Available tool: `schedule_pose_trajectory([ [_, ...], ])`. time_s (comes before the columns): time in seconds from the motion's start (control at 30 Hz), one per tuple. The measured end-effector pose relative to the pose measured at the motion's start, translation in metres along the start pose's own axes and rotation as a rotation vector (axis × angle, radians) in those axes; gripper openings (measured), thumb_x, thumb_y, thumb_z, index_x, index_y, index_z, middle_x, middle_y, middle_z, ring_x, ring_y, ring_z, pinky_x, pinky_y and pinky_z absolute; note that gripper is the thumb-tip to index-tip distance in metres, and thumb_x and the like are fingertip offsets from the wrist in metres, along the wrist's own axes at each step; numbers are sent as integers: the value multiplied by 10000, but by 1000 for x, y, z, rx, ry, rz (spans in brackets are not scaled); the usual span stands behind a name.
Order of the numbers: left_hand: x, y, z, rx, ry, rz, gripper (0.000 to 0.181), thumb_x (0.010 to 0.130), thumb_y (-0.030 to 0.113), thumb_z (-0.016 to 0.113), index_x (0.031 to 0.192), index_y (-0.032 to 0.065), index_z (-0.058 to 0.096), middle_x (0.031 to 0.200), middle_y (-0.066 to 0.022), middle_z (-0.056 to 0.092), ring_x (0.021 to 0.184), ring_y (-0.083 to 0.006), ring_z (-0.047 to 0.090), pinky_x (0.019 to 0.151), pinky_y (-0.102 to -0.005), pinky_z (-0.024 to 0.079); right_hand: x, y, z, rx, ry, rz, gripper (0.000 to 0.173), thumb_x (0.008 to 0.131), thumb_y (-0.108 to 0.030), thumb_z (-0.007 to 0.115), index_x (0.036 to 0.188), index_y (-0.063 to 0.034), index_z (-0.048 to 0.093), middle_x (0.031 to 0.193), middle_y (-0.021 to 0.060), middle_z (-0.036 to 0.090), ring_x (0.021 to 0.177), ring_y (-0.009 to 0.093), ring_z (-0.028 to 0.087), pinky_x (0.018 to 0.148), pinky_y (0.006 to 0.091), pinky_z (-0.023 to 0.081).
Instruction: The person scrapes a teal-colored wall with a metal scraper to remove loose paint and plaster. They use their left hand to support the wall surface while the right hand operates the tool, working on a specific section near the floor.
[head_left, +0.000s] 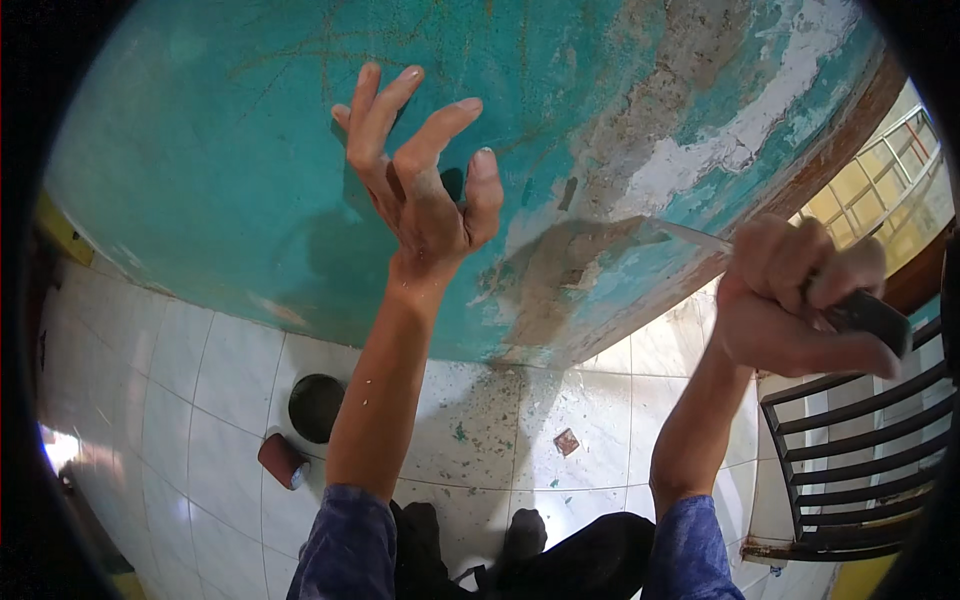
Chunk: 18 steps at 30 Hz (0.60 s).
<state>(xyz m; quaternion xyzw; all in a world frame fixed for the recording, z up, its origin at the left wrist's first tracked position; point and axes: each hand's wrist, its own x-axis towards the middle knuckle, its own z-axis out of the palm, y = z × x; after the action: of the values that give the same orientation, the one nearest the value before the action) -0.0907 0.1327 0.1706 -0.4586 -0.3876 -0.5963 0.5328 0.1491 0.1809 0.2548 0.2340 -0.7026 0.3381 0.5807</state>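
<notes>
A turquoise painted wall rises before me. Down its right side runs a strip where the paint is gone, with bare grey-brown plaster and white patches. My right hand is closed around the dark handle of a knife-like scraper. Its thin metal blade points left, the tip at the edge of the bare strip. My left hand is raised in front of the turquoise paint, fingers spread and bent, holding nothing. Whether its fingertips touch the wall, I cannot tell.
Paint chips and dust litter the white floor tiles below the wall. A dark round container and a reddish-brown roll lie left of my forearm. A small brown square piece lies ahead of my feet. Dark slatted furniture stands right.
</notes>
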Motion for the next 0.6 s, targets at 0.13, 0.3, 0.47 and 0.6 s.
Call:
schedule_pose_trajectory([
  [0.13,0,1,-2,-11,-10,-13,262,887,256,540,1106,117,573,1277,-145,462,1284,-380,391,1121,-552,167,2,-5,6,73,-45,8,623,823,-776,342,757,-157,334,516,-48,265,403,55,209,369,226,178],
  [0.3,-1,2,-3,-20,-5,-21,251,880,246,541,1092,118,584,1266,-141,478,1277,-379,402,1125,-548,156,1,4,6,-10,-47,46,638,806,-794,338,761,-157,347,522,-45,278,404,61,211,373,225,184],
  [0.47,-1,4,-2,0,-12,-18,237,871,234,545,1075,126,598,1258,-131,491,1267,-376,414,1128,-548,140,0,2,5,-42,-66,84,635,809,-787,348,759,-154,347,522,-48,278,408,59,233,372,214,188],
  [0.6,-1,4,-1,-1,-12,-24,226,865,229,548,1059,130,611,1252,-130,497,1263,-373,418,1130,-550,129,4,-6,5,-48,-39,60,636,816,-782,346,755,-149,346,513,-44,277,396,60,227,359,219,181],
])
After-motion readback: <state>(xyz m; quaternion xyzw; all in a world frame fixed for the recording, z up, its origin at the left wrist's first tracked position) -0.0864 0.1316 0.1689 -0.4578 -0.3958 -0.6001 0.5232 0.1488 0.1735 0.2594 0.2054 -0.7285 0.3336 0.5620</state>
